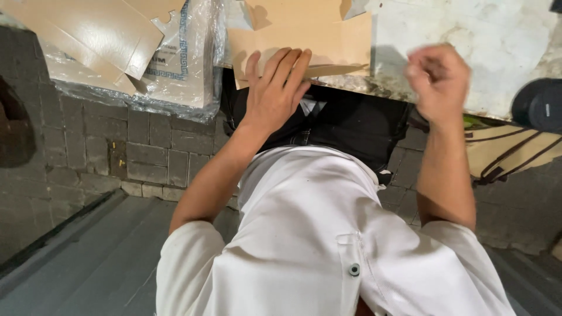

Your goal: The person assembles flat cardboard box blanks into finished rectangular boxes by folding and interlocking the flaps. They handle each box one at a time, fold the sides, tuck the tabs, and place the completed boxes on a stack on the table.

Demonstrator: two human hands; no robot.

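**Hands at the cardboard, bench edge**

At the near edge of the worn white bench [497, 35], you are pressing your left hand [278, 90] flat on a tan cardboard sheet [304, 41], fingers [287, 64] stretched out together and pointing away from you, gripping nothing. That sheet is lying on the bench with its near edge hanging slightly over the rim, just above your dark trousers [351, 126].

Your right hand [439, 82] is hovering over the bench edge well to the right of the sheet, curled into a loose fist and blurred; whether its grip is holding anything cannot be told.

To the left, more flat cardboard blanks [88, 35] are lying over a plastic-wrapped bundle [181, 64] with a blue patterned border. A round black object [541, 105] is sitting at the right edge of the view, with a tan strapped bag [509, 155] below it. Grey paving bricks [146, 155] are covering the ground beneath, and your white shirt [316, 234] is filling the foreground.
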